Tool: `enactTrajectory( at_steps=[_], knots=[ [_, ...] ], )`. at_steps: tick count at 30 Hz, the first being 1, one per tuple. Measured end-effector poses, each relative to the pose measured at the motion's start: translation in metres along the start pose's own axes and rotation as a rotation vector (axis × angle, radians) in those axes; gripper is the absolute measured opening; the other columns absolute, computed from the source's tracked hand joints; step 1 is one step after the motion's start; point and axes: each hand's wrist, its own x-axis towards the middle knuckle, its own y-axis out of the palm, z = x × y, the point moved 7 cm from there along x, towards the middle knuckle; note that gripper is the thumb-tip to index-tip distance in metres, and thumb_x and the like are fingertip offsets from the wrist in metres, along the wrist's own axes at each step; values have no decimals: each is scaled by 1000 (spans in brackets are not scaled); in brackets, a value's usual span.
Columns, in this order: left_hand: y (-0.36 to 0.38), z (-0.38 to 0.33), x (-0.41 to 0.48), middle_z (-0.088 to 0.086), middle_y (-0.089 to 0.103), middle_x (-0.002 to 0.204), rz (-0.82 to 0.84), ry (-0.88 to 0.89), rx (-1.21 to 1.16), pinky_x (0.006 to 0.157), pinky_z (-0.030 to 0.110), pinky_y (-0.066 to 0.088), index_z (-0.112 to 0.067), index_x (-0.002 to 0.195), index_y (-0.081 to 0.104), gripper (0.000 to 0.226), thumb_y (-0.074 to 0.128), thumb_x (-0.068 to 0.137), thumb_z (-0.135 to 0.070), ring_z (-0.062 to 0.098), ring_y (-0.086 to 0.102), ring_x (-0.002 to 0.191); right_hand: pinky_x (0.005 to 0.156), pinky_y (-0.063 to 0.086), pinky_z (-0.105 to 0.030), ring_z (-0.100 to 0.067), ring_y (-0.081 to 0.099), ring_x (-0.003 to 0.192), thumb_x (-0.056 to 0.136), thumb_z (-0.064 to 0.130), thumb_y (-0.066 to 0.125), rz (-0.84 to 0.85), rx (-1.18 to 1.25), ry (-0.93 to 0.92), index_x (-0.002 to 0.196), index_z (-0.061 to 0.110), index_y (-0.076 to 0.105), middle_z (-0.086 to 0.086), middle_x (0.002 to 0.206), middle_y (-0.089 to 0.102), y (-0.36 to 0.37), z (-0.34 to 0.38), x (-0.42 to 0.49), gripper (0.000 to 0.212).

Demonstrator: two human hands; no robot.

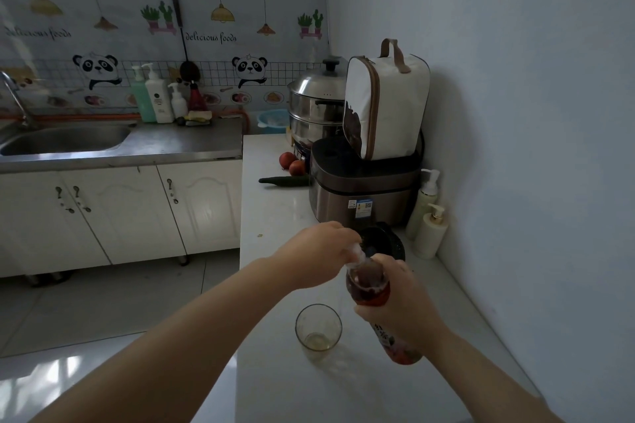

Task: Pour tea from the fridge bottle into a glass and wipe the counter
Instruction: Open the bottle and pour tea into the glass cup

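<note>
Head view. Reference is the rice cooker (364, 189) on the white counter (268, 216).

- Bottle (369, 285): held in the air in front of the cooker, tilted with its neck toward the cooker. Dark tea inside, foam near the top.
- Right hand (405, 302): fingers curled round the bottle body, clamped on it.
- Left hand (316, 251): fingertips pinched on the bottle's top end. They cover it, so can't tell if it's capped.
- Glass (318, 328): upright on the counter, further in front of the cooker than the bottle, below and left of the bottle's middle, touching neither hand. Bottom looks pale; can't tell if that's liquid.

Around:
- Black round object (385, 240) sits between the cooker and the hands, right behind the bottle neck and partly hidden. Can't identify it.
- Two cream pump bottles (429, 216) stand right of the cooker, against the wall.
- White bag (385, 99) with a brown handle leans on top of the cooker.
- Cucumber (285, 181) lies at the cooker's left side, with two red fruits (292, 163) just behind it.
- Steel steamer (316, 103) stands behind the cooker, blue basin (273, 122) behind and left.
- Sink (65, 139) is well left of the cooker.
</note>
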Motion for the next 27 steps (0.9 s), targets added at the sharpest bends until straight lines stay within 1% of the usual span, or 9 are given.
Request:
enactTrajectory(
  at_steps=[3, 5, 8, 11, 13, 17, 20, 22, 27],
  knots=[
    [-1, 4, 1, 10, 59, 120, -61, -50, -10, 93, 39, 47, -13, 117, 57, 36, 41, 96, -36, 25, 56, 108, 68, 32, -8, -2, 49, 85, 62, 32, 77, 8, -10, 8, 103, 32, 46, 10, 98, 51, 1, -1, 1, 51],
    [1, 3, -1, 7, 51, 135, -39, -26, -65, 99, 36, 44, -19, 131, 48, 43, 49, 92, -39, 23, 51, 118, 67, 33, -8, 0, 48, 84, 62, 33, 76, 10, -11, 3, 102, 35, 44, 13, 96, 49, 1, -1, 1, 51],
    [1, -5, -3, -6, 34, 149, -12, 79, -99, 102, 27, 39, -28, 144, 30, 64, 61, 88, -24, 17, 40, 131, 69, 34, -8, -1, 48, 85, 63, 34, 75, 5, -22, -11, 103, 32, 44, 14, 94, 49, 1, 0, 2, 51],
    [-1, -7, -3, -6, 42, 142, -27, 127, -23, 100, 21, 39, -26, 136, 44, 54, 55, 89, -3, 15, 45, 126, 71, 34, -8, -1, 48, 86, 62, 33, 76, 9, -8, -4, 105, 34, 43, 11, 98, 49, 1, -1, 3, 55],
    [-1, -6, -1, -3, 46, 138, -16, 93, 7, 100, 24, 42, -24, 135, 46, 50, 51, 90, -1, 16, 47, 124, 71, 33, -7, 0, 48, 87, 61, 34, 76, 12, -7, -1, 106, 36, 43, 9, 102, 51, 3, -4, 4, 56],
    [-3, -5, 6, 6, 54, 129, 31, 4, 41, 98, 31, 44, -15, 131, 50, 35, 46, 97, -21, 20, 50, 118, 69, 35, -10, -3, 50, 86, 60, 37, 76, 18, -15, 18, 106, 35, 44, 7, 103, 52, 5, -7, 4, 56],
    [1, 0, 4, 3, 46, 139, 50, -17, -46, 101, 32, 42, -20, 139, 40, 51, 52, 92, -35, 22, 47, 125, 68, 35, -9, -1, 48, 83, 61, 37, 76, 13, -25, 15, 106, 37, 42, 9, 101, 50, 4, -6, 3, 56],
    [0, 0, 1, -4, 35, 148, 18, 39, -103, 102, 28, 39, -27, 144, 29, 64, 60, 88, -30, 18, 42, 130, 67, 36, -10, 0, 48, 82, 61, 38, 75, 11, -31, 16, 105, 35, 43, 9, 99, 51, 3, -5, 4, 54],
    [1, -1, 1, -4, 44, 140, -8, 87, -16, 103, 25, 42, -26, 137, 44, 51, 53, 91, -3, 15, 45, 126, 68, 35, -9, -1, 49, 86, 60, 36, 75, 18, -14, 13, 103, 34, 46, 9, 99, 54, 5, -6, 5, 52]
  ],
)
